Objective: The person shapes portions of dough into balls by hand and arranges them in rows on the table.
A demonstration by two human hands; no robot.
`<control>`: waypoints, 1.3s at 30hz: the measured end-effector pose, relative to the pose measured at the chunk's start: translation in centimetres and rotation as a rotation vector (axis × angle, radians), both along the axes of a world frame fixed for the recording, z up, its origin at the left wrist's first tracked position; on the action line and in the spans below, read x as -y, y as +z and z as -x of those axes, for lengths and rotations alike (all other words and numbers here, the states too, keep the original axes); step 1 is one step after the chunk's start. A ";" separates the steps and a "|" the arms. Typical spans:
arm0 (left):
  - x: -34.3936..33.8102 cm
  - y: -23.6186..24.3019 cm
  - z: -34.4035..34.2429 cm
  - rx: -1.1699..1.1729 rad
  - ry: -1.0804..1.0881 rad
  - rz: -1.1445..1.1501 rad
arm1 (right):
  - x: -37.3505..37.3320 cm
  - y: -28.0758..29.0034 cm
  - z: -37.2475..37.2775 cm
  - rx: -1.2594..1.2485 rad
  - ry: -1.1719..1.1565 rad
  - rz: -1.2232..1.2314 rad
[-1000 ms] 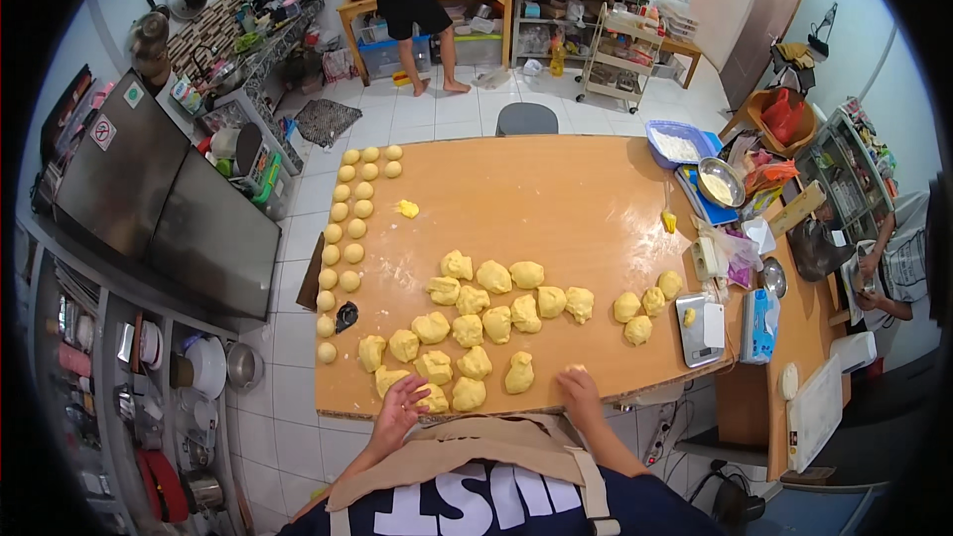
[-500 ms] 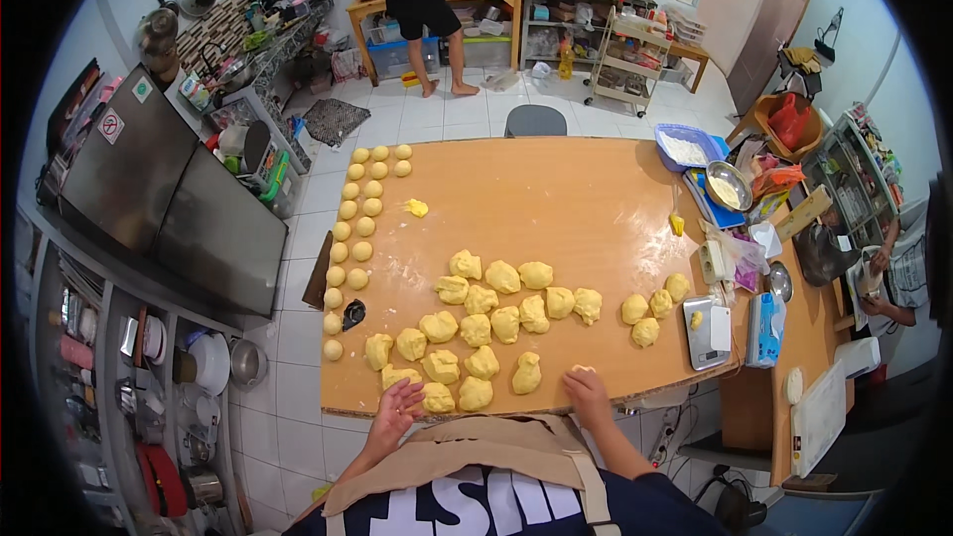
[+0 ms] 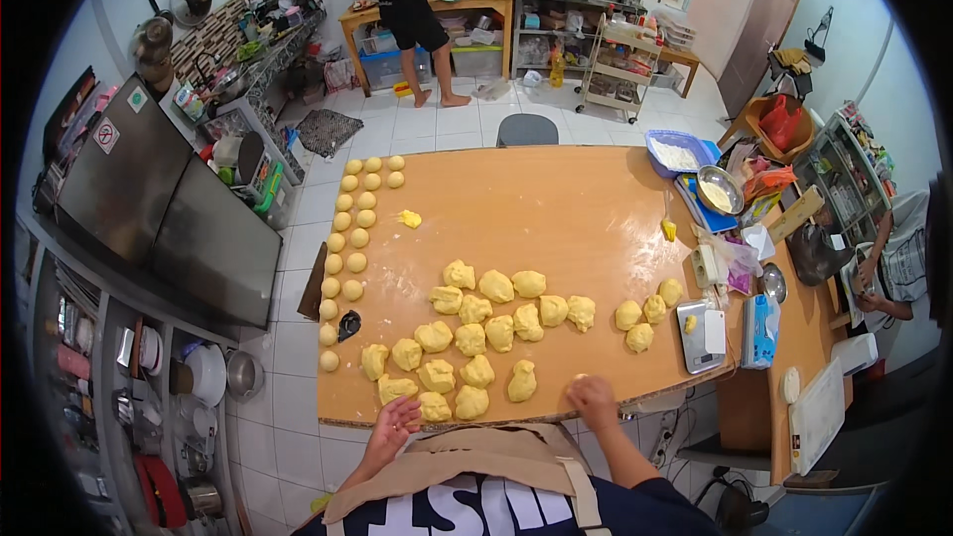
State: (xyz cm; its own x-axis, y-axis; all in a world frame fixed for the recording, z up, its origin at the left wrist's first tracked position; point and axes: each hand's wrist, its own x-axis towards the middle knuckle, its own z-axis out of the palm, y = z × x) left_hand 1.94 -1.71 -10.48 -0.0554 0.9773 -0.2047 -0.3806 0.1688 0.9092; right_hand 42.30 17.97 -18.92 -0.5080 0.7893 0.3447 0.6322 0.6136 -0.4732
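My left hand (image 3: 395, 421) is held palm up at the near edge of the table, fingers loosely apart, with nothing in it. Right behind it lie yellow dough lumps (image 3: 435, 406). My right hand (image 3: 594, 399) presses on the tabletop at the near edge, fingers curled over a piece of dough (image 3: 580, 376); only a small pale bit shows past them. A lone dough lump (image 3: 522, 381) sits to its left. Several rough lumps spread across the table's middle, and a few smoother dough pieces (image 3: 640, 337) rest farther right. Smooth round dough balls (image 3: 354, 263) stand in rows along the left edge.
A digital scale (image 3: 703, 337) stands at the table's right, beside a blue tissue pack (image 3: 760, 331). Farther back are a blue basin of flour (image 3: 678, 154) and a metal bowl (image 3: 721, 190). One person (image 3: 409, 10) stands at the back counter; another (image 3: 886, 268) is at far right.
The whole view has shifted slightly down and left. My right hand has curled more over the dough piece. My left hand stays palm up near the same lumps.
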 end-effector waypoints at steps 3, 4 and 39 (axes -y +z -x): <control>0.6 0.6 -0.5 0.014 0.016 0.019 | -3.0 3.4 1.6 0.028 -0.298 0.178; 0.5 0.8 -0.4 -0.004 -0.006 -0.005 | -4.0 4.1 3.2 -0.044 -0.529 0.210; -0.2 2.7 -1.4 -0.233 -0.199 0.004 | 0.3 1.6 5.4 -0.076 -0.106 0.053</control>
State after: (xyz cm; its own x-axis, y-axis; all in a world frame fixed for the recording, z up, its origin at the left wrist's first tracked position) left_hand 3.35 -1.52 -7.77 0.0913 0.9729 -0.2126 -0.1205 0.2227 0.9674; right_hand 36.91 17.65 -17.35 -0.3948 0.8552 0.3357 0.6530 0.5182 -0.5523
